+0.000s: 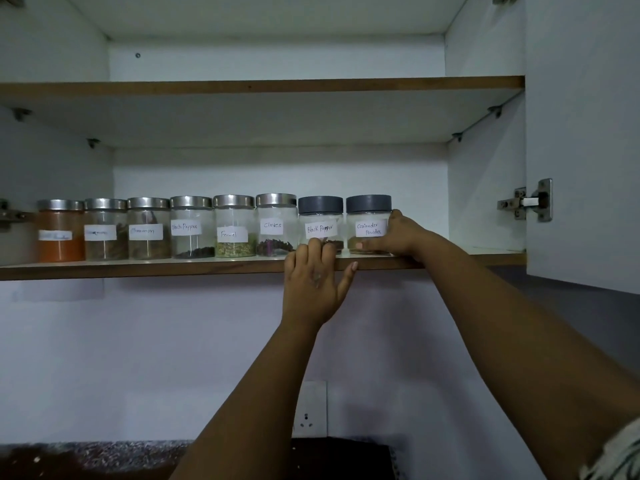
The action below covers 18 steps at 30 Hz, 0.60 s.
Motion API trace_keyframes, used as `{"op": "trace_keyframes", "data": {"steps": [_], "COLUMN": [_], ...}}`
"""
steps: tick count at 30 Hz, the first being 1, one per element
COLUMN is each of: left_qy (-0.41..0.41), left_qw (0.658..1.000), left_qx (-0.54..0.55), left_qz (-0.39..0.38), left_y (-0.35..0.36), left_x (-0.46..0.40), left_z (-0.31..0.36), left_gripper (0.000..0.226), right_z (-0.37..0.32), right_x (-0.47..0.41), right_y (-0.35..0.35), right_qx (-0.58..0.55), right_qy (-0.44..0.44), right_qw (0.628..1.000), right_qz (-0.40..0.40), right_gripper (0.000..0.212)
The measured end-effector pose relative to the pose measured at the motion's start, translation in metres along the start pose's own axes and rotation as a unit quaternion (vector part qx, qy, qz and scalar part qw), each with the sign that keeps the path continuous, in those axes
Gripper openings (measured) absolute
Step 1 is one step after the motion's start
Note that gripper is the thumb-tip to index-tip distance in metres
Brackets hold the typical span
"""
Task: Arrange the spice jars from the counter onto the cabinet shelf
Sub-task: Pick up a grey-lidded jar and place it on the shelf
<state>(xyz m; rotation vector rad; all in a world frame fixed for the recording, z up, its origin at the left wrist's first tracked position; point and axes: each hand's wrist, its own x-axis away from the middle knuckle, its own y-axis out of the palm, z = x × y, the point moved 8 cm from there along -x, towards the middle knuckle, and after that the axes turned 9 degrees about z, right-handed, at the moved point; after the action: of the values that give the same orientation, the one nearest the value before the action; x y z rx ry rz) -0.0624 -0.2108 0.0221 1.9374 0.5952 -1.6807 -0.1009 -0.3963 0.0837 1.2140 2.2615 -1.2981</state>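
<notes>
Several labelled glass spice jars stand in a row on the lower cabinet shelf [138, 268]. Most have silver lids; the two at the right end have grey lids. My right hand [398, 237] wraps the rightmost jar, labelled Coriander Powder [367, 216], thumb at its base and fingers around its right side. My left hand [313, 282] reaches up from below, its fingertips touching the lower front of the grey-lidded Black Pepper jar [320, 216], thumb spread under the shelf edge. The Cloves jar [275, 223] stands just left of it.
The upper shelf [263, 86] holds nothing I can see. An open cabinet door [585, 133] with a hinge [526, 200] stands at the right. Bare shelf lies right of the last jar. A wall socket [310, 410] and the speckled counter [97, 455] are below.
</notes>
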Motion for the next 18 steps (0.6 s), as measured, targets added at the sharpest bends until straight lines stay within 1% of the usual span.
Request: {"op": "trace_keyframes", "data": {"steps": [7, 10, 14, 18], "left_qy": [0.002, 0.004, 0.0, -0.007], "left_qw": [1.0, 1.0, 1.0, 1.0], "left_qx": [0.01, 0.0, -0.006, -0.004], "left_qz": [0.01, 0.011, 0.007, 0.001], "left_y": [-0.001, -0.0006, -0.0011, -0.0002], "left_x": [0.0009, 0.0011, 0.0003, 0.0011], "left_z": [-0.0013, -0.0029, -0.0021, -0.0016], "left_gripper": [0.039, 0.039, 0.04, 0.04], "right_z": [0.0042, 0.0049, 0.0072, 0.0084], "right_x": [-0.0001, 0.0006, 0.0, 0.0004], "right_y": [-0.0011, -0.0003, -0.0011, 0.0023], "right_qx": [-0.057, -0.055, -0.06, -0.05], "right_qy": [-0.004, -0.001, 0.012, 0.012], "right_qw": [0.998, 0.998, 0.998, 0.998], "right_qz": [-0.012, -0.013, -0.021, -0.035], "right_gripper": [0.1, 0.096, 0.107, 0.128]}}
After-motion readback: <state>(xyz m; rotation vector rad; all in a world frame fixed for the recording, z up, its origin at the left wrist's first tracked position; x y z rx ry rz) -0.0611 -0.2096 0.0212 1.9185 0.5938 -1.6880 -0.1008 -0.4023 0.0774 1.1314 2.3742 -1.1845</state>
